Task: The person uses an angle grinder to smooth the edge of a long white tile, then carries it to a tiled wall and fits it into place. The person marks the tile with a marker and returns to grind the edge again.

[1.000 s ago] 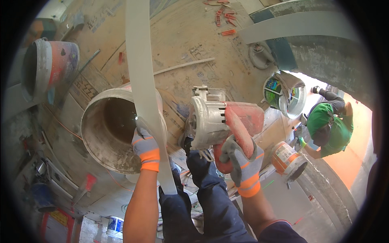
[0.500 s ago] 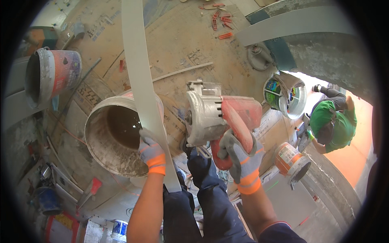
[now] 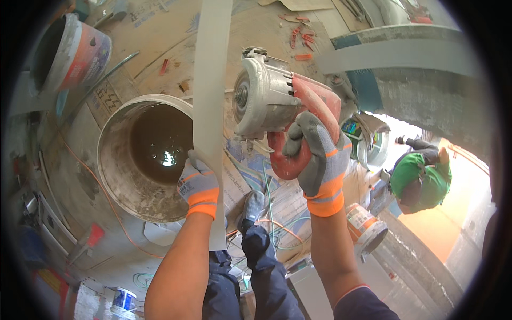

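My left hand (image 3: pixel 198 181), in a grey and orange glove, is closed on the edge of a long pale grey strip (image 3: pixel 210 90), which looks like cut tile and stands lengthwise in front of me. My right hand (image 3: pixel 323 162), gloved alike, wraps round the red handle of a handheld circular cutter (image 3: pixel 274 90). The cutter has a grey metal guard and a round disc on its left side. It is held up just right of the strip, apart from it. Left of the strip stands a large bucket (image 3: pixel 118 178) with murky water inside, partly hidden by the strip.
Another bucket (image 3: pixel 80 58) tilts at the far left. On the right a co-worker in a green top (image 3: pixel 421 178) bends near two buckets. Red plastic wedges (image 3: pixel 303 37) lie on the covered floor. A hose or cord (image 3: pixel 270 200) runs near my foot.
My right hand has lifted the cutter forward, and its disc side shows more. The strip stands straighter in view, still in my left hand. The whole view has shifted.
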Demonstrator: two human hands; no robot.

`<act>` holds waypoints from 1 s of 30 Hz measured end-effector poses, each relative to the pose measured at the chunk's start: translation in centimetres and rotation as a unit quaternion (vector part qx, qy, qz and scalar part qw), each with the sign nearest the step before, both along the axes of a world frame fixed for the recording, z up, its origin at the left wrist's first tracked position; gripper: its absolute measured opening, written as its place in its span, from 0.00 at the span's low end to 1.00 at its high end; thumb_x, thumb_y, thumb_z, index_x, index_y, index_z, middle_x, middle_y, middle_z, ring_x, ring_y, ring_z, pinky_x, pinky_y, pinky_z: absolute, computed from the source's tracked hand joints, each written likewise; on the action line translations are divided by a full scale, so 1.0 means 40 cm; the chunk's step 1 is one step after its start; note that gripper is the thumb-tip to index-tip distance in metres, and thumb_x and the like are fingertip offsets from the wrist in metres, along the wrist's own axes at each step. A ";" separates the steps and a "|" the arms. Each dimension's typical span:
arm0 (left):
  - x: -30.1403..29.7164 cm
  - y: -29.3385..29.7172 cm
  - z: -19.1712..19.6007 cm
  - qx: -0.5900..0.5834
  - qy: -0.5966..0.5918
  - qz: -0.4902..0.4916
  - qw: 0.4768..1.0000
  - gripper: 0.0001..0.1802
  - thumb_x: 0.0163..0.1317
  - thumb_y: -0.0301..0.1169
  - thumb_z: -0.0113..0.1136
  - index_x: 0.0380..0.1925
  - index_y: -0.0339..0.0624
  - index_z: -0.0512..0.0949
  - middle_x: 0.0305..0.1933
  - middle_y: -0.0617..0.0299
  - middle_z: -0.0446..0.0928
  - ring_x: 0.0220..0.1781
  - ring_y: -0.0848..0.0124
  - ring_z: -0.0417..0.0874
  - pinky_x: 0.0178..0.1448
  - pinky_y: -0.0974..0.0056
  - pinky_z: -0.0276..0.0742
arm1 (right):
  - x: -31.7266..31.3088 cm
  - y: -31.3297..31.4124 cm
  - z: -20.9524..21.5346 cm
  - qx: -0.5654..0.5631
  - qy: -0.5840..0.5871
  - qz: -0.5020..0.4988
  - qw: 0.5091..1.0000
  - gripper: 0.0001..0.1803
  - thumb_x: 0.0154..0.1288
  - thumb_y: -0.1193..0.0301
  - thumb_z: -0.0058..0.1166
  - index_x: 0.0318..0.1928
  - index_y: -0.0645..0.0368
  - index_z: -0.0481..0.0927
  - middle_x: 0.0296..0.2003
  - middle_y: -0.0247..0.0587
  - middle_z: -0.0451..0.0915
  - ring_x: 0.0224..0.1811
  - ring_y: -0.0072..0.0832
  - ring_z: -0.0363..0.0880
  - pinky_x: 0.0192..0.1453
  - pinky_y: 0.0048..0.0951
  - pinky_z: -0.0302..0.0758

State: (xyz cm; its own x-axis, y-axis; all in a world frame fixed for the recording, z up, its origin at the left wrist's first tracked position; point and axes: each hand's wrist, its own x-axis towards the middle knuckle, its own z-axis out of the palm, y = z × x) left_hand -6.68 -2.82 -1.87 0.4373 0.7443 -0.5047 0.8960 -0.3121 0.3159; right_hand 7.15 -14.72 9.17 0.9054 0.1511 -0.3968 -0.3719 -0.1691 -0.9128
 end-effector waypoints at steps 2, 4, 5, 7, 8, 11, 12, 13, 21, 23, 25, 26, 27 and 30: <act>0.002 -0.003 -0.002 0.009 0.002 0.014 1.000 0.18 0.61 0.40 0.42 0.37 0.39 0.76 0.33 0.48 0.79 0.37 0.49 0.80 0.41 0.53 0.74 | 0.012 0.003 -0.006 -0.033 -0.027 0.047 0.998 0.12 0.60 0.69 0.46 0.29 0.67 0.75 0.21 0.35 0.73 0.21 0.19 0.70 0.27 0.21 0.67; 0.002 -0.008 -0.004 0.019 0.003 0.019 1.000 0.17 0.60 0.40 0.43 0.37 0.40 0.76 0.33 0.48 0.79 0.37 0.50 0.80 0.41 0.53 0.75 | 0.018 0.005 -0.012 -0.042 -0.042 0.072 0.996 0.14 0.63 0.67 0.44 0.30 0.68 0.75 0.21 0.37 0.73 0.20 0.21 0.70 0.27 0.22 0.68; 0.001 -0.008 -0.005 0.025 0.002 0.020 0.999 0.17 0.60 0.40 0.43 0.36 0.40 0.76 0.32 0.48 0.79 0.36 0.50 0.80 0.41 0.53 0.75 | 0.019 0.006 -0.015 -0.035 -0.040 0.073 0.996 0.14 0.63 0.67 0.44 0.30 0.68 0.75 0.22 0.37 0.73 0.21 0.21 0.70 0.27 0.22 0.68; 0.000 -0.010 -0.006 0.029 0.000 0.016 0.999 0.17 0.60 0.39 0.43 0.35 0.40 0.76 0.31 0.49 0.79 0.35 0.51 0.80 0.40 0.53 0.75 | 0.019 0.007 -0.019 -0.029 -0.036 0.075 0.996 0.14 0.63 0.67 0.44 0.30 0.68 0.75 0.22 0.37 0.73 0.21 0.21 0.70 0.27 0.23 0.68; -0.001 -0.009 -0.005 0.028 0.000 0.014 1.000 0.17 0.60 0.39 0.43 0.35 0.40 0.76 0.31 0.49 0.79 0.34 0.51 0.80 0.39 0.53 0.75 | 0.018 0.008 -0.019 -0.030 -0.032 0.078 0.996 0.14 0.63 0.67 0.44 0.30 0.68 0.75 0.22 0.37 0.73 0.21 0.21 0.70 0.27 0.23 0.68; -0.003 -0.013 -0.001 0.030 -0.015 0.018 0.999 0.16 0.59 0.39 0.43 0.34 0.40 0.76 0.29 0.50 0.79 0.32 0.51 0.80 0.38 0.53 0.75 | 0.015 0.009 -0.020 -0.030 -0.020 0.080 0.996 0.14 0.63 0.67 0.44 0.30 0.67 0.74 0.22 0.37 0.73 0.21 0.22 0.70 0.27 0.23 0.68; -0.004 -0.015 0.000 0.034 -0.025 0.021 0.999 0.16 0.59 0.39 0.43 0.34 0.40 0.76 0.28 0.50 0.79 0.32 0.51 0.80 0.37 0.53 0.75 | 0.014 0.009 -0.021 -0.021 -0.021 0.085 0.996 0.14 0.63 0.67 0.44 0.30 0.67 0.74 0.22 0.37 0.73 0.21 0.22 0.70 0.27 0.23 0.68; -0.003 -0.015 0.000 0.039 -0.021 0.019 0.999 0.16 0.59 0.39 0.43 0.33 0.41 0.76 0.28 0.50 0.79 0.31 0.51 0.80 0.37 0.53 0.75 | 0.015 0.009 -0.023 -0.044 -0.056 0.104 0.992 0.10 0.60 0.71 0.44 0.27 0.66 0.73 0.21 0.36 0.72 0.20 0.22 0.69 0.27 0.22 0.67; -0.004 -0.016 -0.003 0.029 -0.027 0.011 0.999 0.15 0.59 0.39 0.43 0.29 0.41 0.74 0.27 0.50 0.78 0.31 0.50 0.80 0.35 0.52 0.74 | 0.004 0.008 -0.025 -0.117 -0.161 0.174 0.964 0.03 0.54 0.77 0.44 0.25 0.63 0.70 0.18 0.35 0.68 0.19 0.25 0.67 0.27 0.22 0.66; -0.005 -0.017 -0.003 0.016 -0.014 0.010 1.000 0.15 0.58 0.40 0.43 0.29 0.41 0.74 0.28 0.49 0.78 0.31 0.50 0.80 0.36 0.52 0.74 | 0.001 0.007 -0.019 -0.103 -0.121 0.157 0.975 0.09 0.60 0.72 0.43 0.27 0.64 0.71 0.21 0.36 0.70 0.21 0.23 0.68 0.27 0.22 0.67; -0.007 -0.017 -0.001 0.011 -0.007 0.009 1.000 0.15 0.58 0.40 0.44 0.30 0.41 0.75 0.28 0.49 0.78 0.31 0.50 0.80 0.36 0.52 0.74 | 0.000 0.010 -0.017 -0.075 -0.073 0.130 0.986 0.12 0.64 0.68 0.42 0.29 0.64 0.72 0.22 0.37 0.72 0.22 0.22 0.69 0.27 0.23 0.68; -0.007 -0.017 0.000 0.013 -0.007 0.008 1.000 0.15 0.58 0.40 0.44 0.30 0.41 0.75 0.28 0.49 0.78 0.31 0.50 0.80 0.36 0.52 0.74 | 0.001 0.012 -0.017 -0.057 -0.052 0.113 0.991 0.12 0.64 0.68 0.42 0.29 0.64 0.72 0.22 0.37 0.72 0.22 0.22 0.69 0.28 0.23 0.68; -0.007 -0.018 0.001 0.013 -0.006 0.011 1.000 0.15 0.58 0.41 0.44 0.30 0.42 0.75 0.28 0.49 0.78 0.31 0.50 0.80 0.36 0.52 0.74 | 0.001 0.013 -0.016 -0.046 -0.042 0.106 0.992 0.12 0.64 0.68 0.43 0.30 0.64 0.72 0.23 0.37 0.72 0.22 0.22 0.69 0.28 0.23 0.68; -0.005 -0.017 0.001 -0.001 0.000 0.015 1.000 0.15 0.58 0.41 0.45 0.30 0.42 0.74 0.28 0.49 0.78 0.32 0.50 0.80 0.37 0.52 0.74 | 0.002 0.014 -0.015 -0.023 -0.037 0.105 0.993 0.11 0.64 0.68 0.43 0.31 0.64 0.72 0.24 0.37 0.72 0.22 0.23 0.69 0.28 0.24 0.69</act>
